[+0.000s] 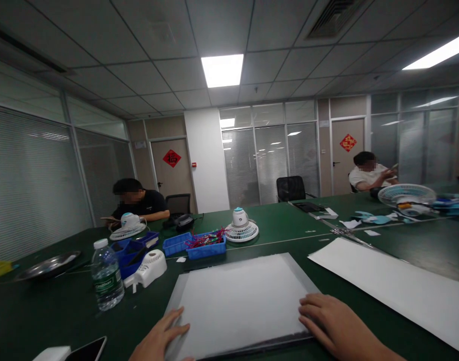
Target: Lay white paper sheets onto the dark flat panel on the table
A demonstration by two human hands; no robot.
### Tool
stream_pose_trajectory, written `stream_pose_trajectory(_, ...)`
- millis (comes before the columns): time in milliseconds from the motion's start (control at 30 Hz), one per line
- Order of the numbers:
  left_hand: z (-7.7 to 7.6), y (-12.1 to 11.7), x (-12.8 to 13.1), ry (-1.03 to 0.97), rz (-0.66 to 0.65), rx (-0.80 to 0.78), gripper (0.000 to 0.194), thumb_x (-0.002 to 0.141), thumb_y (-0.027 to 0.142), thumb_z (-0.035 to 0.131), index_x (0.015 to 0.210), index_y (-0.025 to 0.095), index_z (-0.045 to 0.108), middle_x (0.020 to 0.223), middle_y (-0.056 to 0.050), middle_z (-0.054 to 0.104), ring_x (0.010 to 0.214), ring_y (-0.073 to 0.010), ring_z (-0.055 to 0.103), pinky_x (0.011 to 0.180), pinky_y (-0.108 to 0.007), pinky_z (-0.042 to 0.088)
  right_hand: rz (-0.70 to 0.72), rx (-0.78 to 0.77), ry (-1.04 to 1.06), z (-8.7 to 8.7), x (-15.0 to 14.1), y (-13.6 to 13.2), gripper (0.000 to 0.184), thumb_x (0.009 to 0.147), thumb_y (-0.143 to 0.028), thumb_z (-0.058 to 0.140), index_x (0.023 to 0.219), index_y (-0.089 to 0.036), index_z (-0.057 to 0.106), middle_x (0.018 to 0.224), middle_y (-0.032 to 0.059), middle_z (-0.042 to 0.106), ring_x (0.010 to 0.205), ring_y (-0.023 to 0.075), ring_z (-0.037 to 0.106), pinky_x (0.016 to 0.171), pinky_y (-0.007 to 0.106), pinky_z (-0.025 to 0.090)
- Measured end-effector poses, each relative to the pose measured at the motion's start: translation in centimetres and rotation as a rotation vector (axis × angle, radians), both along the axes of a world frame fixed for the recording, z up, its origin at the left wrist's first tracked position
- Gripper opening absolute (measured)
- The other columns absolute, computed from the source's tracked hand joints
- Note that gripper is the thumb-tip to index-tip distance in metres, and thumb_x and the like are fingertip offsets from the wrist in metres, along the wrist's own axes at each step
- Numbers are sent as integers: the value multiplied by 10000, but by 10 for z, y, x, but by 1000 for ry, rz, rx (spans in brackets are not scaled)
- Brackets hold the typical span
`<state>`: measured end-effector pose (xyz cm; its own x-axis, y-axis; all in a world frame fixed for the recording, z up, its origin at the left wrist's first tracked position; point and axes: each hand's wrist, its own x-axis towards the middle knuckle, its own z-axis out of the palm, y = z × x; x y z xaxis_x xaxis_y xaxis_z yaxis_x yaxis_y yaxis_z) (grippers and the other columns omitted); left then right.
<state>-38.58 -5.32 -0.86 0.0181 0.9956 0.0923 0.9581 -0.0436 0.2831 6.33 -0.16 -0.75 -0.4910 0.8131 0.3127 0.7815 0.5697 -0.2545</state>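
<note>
On the green worktop (45,311), near its front edge, a white sheet (237,301) lies on a dark board. Left hand (160,338) and right hand (336,323) rest flat and open at the sheet's near corners, gripping nothing; even downward pressure would likely keep it square.

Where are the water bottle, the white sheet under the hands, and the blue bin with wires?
water bottle (107,281), head view, on its label.
white sheet (239,301), head view, its middle.
blue bin (206,248), head view, front wall.
</note>
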Motion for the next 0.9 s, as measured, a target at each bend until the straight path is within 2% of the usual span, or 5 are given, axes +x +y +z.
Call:
stream_pose_trajectory(433, -19, 7, -13, -66, -22, 7, 657, 832, 518, 621, 1441, 286, 536, 1601, -8, 393, 1493, -343, 289, 1219, -528, 293, 59, -68, 6, -8, 5, 1, 441, 1027, -552, 367, 1327, -382, 642, 1397, -17, 606, 1304, 227, 535, 1135, 427, 408)
stream_pose_trajectory(533, -20, 8, -15, -58, -42, 9, 614, 849, 497, 607, 1424, 289, 556, 1601, -19, 390, 1494, -353, 275, 1210, -558, 292, -107, 91, -33, -19, 31, 28, 486, 1035, -510, 316, 1356, -324, 630, 1403, 19, 601, 1313, 236, 523, 1145, 439, 385)
stream_pose_trajectory(700, -14, 6, -13, -9, -40, 68, 589, 902, 523, 536, 1438, 281, 535, 1613, -30, 350, 1504, -341, 251, 1224, -591, 196, -689, 186, -169, -44, 108, 79, 700, 921, -501, 371, 1476, -91, 486, 1543, 189, 412, 1443, 365, 329, 1193, 562, 227)
stream_pose_trajectory(800, -12, 4, -12, 14, 10, 18, 643, 929, 536, 479, 1492, 226, 458, 1627, -67, 293, 1505, -342, 228, 1219, -582, 223, -841, 96, -128, -56, 138, 84, 757, 875, -527, 353, 1375, -1, 571, 1421, 305, 505, 1333, 489, 441, 1048, 707, 346)
stream_pose_trajectory(900, -14, 5, -13, 28, 8, -20, 646, 935, 513, 469, 1499, 200, 442, 1624, -79, 287, 1506, -335, 217, 1221, -568, 232, -798, 33, -80, -57, 144, 78, 652, 904, -509, 298, 1188, -99, 717, 1222, 255, 668, 1123, 440, 630, 873, 614, 516)
